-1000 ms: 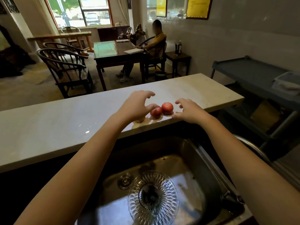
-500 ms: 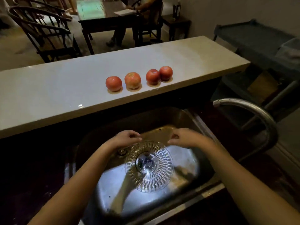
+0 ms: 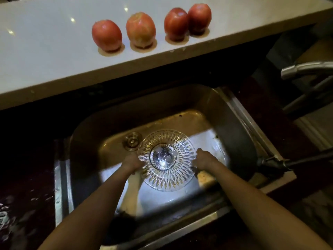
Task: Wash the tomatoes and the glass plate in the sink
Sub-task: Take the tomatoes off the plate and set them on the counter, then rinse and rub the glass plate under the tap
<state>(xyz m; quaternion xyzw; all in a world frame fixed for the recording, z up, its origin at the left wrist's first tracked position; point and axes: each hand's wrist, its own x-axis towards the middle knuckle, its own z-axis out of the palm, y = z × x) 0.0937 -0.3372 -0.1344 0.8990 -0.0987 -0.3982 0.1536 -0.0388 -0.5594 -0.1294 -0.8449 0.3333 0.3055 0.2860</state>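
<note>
A cut-glass plate [image 3: 166, 160] is inside the steel sink [image 3: 236, 141]. My left hand [image 3: 132, 163] grips its left rim and my right hand [image 3: 203, 159] grips its right rim. The fingers are partly hidden under the glass. Whether the plate rests on the sink floor or is raised off it is unclear. Several wet red tomatoes stand in a row on the white counter [image 3: 45, 51] behind the sink: one on the left [image 3: 106, 35], one paler [image 3: 141, 29], and two touching on the right [image 3: 176, 24] [image 3: 199, 17].
The sink drain [image 3: 132, 141] lies just left of the plate. A metal faucet spout [image 3: 306, 69] reaches in from the right, with no water running. A dark wet worktop [image 3: 23, 204] borders the sink on the left.
My hands came back from the tomatoes on the counter and went down into the sink. They now grip the plate by both sides. My view has tilted down and moved closer.
</note>
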